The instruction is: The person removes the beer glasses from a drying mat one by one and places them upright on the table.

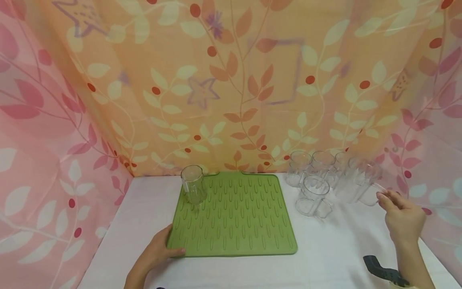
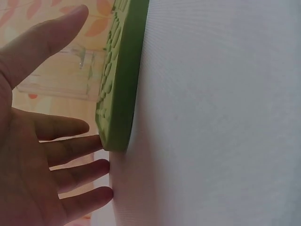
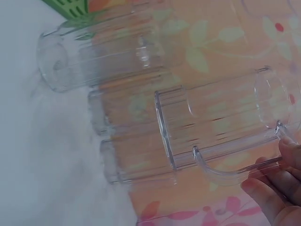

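Observation:
My right hand pinches the handle of a clear glass mug between thumb and fingers. In the right wrist view the mug is tilted and held off the table. My left hand is at the near left corner of a green ridged mat. In the left wrist view its fingers are spread and fairly straight, and a fingertip meets the mat's edge. One clear glass mug stands on the mat's far left part.
Right of the mat, several more clear mugs stand close together, the nearest mug with its handle toward the right. A white cloth covers the table. Patterned curtains enclose the back and both sides. A dark curved strap-like piece is at the right wrist.

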The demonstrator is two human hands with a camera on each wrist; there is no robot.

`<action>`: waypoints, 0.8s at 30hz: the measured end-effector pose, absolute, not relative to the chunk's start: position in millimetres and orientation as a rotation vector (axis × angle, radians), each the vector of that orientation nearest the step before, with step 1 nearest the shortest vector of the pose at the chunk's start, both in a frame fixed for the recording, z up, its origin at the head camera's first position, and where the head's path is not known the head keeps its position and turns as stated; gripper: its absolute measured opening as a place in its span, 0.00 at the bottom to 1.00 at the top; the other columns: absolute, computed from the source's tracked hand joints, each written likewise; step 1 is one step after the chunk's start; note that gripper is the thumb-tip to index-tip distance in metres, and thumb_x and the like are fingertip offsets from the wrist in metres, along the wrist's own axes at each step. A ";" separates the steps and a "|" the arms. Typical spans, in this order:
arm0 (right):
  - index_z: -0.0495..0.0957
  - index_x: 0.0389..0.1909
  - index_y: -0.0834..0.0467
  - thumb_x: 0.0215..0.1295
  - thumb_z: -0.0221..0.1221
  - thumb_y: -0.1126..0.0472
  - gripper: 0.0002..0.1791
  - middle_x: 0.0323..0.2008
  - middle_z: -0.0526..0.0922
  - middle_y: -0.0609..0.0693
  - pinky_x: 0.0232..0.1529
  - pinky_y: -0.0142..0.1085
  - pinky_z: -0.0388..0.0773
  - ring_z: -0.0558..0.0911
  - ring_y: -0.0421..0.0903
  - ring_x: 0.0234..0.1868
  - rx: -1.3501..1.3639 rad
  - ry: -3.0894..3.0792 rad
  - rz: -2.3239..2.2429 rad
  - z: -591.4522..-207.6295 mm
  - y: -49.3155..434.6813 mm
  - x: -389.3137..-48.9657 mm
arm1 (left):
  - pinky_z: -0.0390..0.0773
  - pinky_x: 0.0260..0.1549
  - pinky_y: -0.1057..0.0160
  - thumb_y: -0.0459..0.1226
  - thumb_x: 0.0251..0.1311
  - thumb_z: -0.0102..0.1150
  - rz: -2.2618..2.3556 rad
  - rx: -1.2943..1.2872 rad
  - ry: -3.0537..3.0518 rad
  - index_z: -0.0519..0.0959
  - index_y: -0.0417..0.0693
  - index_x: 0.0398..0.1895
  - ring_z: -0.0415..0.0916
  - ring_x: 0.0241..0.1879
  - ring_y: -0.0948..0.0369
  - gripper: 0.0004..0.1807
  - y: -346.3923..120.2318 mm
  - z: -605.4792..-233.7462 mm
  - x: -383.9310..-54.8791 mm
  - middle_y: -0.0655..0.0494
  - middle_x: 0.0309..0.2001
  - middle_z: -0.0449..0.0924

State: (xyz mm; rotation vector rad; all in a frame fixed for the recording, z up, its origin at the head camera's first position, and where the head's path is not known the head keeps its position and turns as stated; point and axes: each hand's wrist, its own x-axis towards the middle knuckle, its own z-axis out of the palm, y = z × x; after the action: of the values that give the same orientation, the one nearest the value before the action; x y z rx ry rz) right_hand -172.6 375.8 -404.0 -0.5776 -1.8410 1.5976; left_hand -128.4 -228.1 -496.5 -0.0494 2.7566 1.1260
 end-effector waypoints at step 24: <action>0.79 0.52 0.71 0.62 0.65 0.58 0.23 0.17 0.72 0.13 0.15 0.20 0.67 0.75 0.15 0.19 -0.624 -2.142 1.354 -467.2 367.9 -180.4 | 0.59 0.66 0.34 0.44 0.35 0.80 0.875 -0.065 2.838 0.57 0.24 0.69 0.56 0.68 0.31 0.60 -228.4 -504.5 -127.9 0.27 0.68 0.61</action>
State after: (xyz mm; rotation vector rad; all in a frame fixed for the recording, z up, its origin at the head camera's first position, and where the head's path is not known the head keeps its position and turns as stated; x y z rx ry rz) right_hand -180.4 367.9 -467.2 -0.6243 -2.1422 1.3544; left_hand -127.9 -228.4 -504.5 -0.0655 2.8376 0.8754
